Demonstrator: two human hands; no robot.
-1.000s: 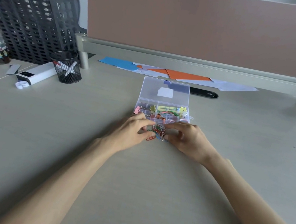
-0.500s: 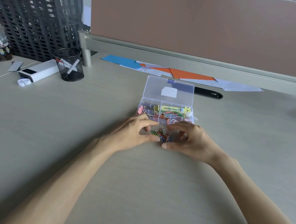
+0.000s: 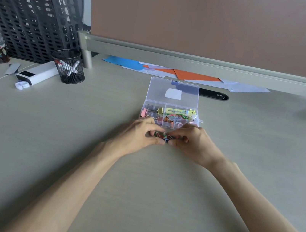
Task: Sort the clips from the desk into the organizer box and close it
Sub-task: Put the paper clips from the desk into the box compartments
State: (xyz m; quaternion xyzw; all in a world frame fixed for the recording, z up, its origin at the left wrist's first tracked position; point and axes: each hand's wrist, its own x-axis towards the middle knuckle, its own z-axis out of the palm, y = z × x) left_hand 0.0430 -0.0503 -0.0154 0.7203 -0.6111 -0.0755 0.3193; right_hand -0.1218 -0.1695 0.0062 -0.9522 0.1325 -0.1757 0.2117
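Clips (image 3: pixel 163 136), a small coloured bunch, sit at the centre of the frame, pinched from both sides. My left grip (image 3: pixel 139 131) and right grip (image 3: pixel 194 142) curl fingertips and thumbs round them, gathering the lot so it can go over in one load. Whether the bunch is lifted clear of the counter (image 3: pixel 136 193) I cannot quite tell. My organizer box (image 3: pixel 197 121) lies just above my knuckles, lid (image 3: pixel 172 88) thrown back and compartments partly filled, so the carry looks short. The pale counter runs wide. A mesh cup (image 3: pixel 68 66) and black crate (image 3: pixel 29 20) stand upper left, with coloured papers (image 3: pixel 185 73) under a tan partition (image 3: pixel 203 21) along the top.
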